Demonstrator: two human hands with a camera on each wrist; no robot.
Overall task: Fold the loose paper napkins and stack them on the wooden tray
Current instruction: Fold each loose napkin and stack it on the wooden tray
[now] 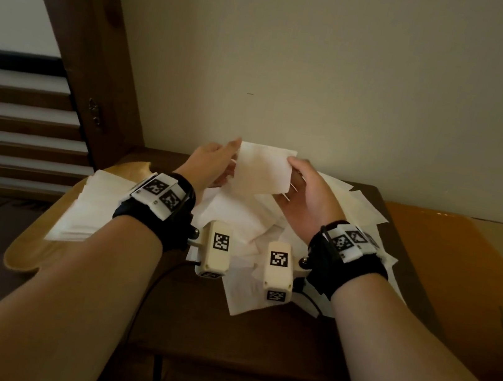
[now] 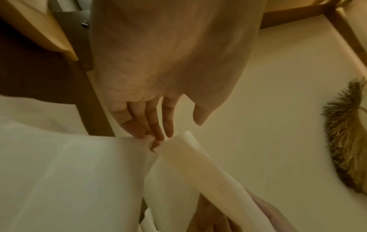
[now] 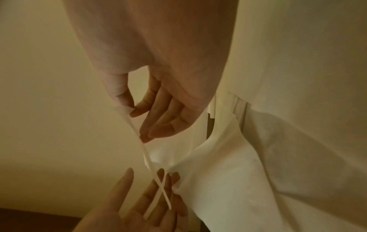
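I hold one white paper napkin (image 1: 263, 171) upright above the table, between both hands. My right hand (image 1: 293, 177) pinches its right edge between thumb and forefinger (image 3: 132, 110). My left hand (image 1: 230, 156) has its fingers straight against the left edge (image 2: 168, 125), thumb apart; in the right wrist view the napkin's thin edge (image 3: 147, 153) crosses its open fingers (image 3: 139, 196). Below lies a heap of loose napkins (image 1: 239, 221). The wooden tray (image 1: 22, 254) at the left carries a stack of folded napkins (image 1: 84, 207).
The dark wooden table (image 1: 222, 333) stands against a plain wall. An orange surface (image 1: 444, 268) adjoins it on the right; stairs and a dark wooden post are at the left. A black cable (image 1: 147, 289) hangs from my left wrist.
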